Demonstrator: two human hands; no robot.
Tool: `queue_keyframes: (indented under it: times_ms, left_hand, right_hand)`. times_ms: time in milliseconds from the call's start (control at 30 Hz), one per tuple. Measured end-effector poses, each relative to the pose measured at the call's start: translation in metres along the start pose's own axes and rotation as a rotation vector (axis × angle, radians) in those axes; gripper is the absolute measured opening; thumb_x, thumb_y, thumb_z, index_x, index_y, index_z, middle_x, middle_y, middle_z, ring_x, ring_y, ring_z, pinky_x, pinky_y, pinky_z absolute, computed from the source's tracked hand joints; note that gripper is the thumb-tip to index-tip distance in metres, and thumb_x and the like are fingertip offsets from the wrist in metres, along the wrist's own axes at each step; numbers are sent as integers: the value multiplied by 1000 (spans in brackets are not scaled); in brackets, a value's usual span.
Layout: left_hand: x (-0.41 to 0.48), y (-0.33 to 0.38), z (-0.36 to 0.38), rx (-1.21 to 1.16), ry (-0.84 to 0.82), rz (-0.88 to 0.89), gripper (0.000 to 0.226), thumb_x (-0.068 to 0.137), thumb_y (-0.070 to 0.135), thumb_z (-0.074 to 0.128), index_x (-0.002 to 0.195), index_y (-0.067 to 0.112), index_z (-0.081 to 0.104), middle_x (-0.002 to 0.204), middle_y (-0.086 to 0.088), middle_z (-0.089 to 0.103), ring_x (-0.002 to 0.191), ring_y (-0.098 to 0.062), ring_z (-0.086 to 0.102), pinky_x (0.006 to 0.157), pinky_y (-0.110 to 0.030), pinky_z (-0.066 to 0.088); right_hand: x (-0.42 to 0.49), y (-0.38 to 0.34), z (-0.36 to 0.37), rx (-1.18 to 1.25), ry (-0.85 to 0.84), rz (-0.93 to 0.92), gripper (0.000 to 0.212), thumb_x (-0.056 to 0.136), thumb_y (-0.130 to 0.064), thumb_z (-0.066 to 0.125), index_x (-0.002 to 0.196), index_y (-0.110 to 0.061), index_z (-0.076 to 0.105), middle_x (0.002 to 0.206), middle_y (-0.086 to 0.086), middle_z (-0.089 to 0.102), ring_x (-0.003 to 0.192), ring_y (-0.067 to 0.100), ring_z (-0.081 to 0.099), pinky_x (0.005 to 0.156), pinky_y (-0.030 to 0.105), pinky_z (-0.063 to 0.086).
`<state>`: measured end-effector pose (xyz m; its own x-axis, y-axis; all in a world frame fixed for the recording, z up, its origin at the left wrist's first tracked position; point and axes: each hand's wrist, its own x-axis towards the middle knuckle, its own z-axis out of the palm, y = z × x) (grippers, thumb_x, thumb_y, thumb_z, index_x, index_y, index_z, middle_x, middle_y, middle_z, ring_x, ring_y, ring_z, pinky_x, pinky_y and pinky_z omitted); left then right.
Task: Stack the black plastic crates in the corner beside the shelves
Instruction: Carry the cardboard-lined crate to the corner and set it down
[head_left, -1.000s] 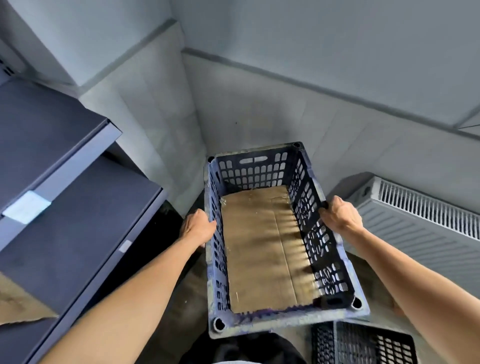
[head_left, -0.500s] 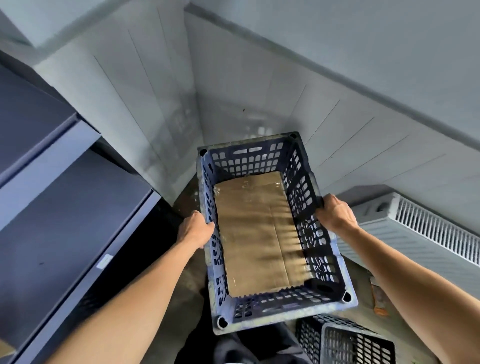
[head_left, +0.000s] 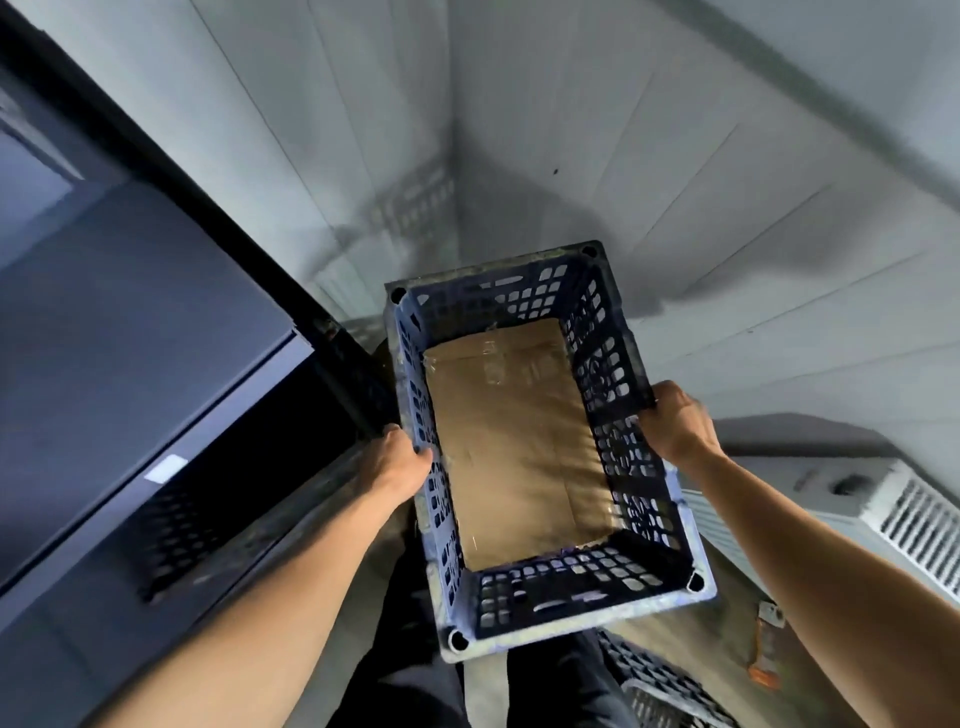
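Note:
I hold a black perforated plastic crate in front of me, above the floor, with its far end pointing into the tiled corner. A brown cardboard sheet lines its bottom. My left hand grips the left long wall and my right hand grips the right long wall, both near the middle. A second black crate sits on the floor below, partly hidden by the held crate.
Dark metal shelves fill the left side, their upright post close to the crate's left wall. A white radiator stands at the right wall. An orange object lies on the floor beneath it. My dark trouser legs show below the crate.
The crate has moved forward and down toward the corner, held in both hands. My view has tilted down, so the shelves and walls look closer.

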<state>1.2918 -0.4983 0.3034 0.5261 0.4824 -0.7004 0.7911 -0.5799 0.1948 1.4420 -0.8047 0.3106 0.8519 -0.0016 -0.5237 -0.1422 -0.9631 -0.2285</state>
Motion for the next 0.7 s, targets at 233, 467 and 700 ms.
queue_keyframes:
  times_ms: [233, 467, 700]
  left_hand:
    - [19, 4, 63, -57, 24, -97, 16, 94, 19, 61, 90, 4, 58, 76, -9, 64, 66, -25, 65, 55, -32, 51]
    - [71, -2, 130, -113, -2, -149, 15, 93, 20, 55, 92, 5, 57, 72, -8, 66, 60, -22, 66, 46, -24, 42]
    - [134, -5, 225, -139, -19, -188, 20, 94, 22, 55, 98, 3, 49, 81, -13, 65, 63, -24, 62, 47, -28, 40]
  right_hand:
    - [62, 19, 35, -14, -40, -119, 22, 89, -23, 51, 108, -14, 58, 97, 12, 64, 80, 31, 59, 68, 39, 52]
    - [125, 34, 85, -71, -61, -141, 20, 87, -18, 52, 105, -22, 59, 92, 6, 64, 80, 28, 61, 71, 42, 55]
    - [200, 62, 154, -68, -124, -194, 35, 80, -15, 56, 114, -21, 60, 101, 8, 64, 87, 30, 61, 77, 38, 55]
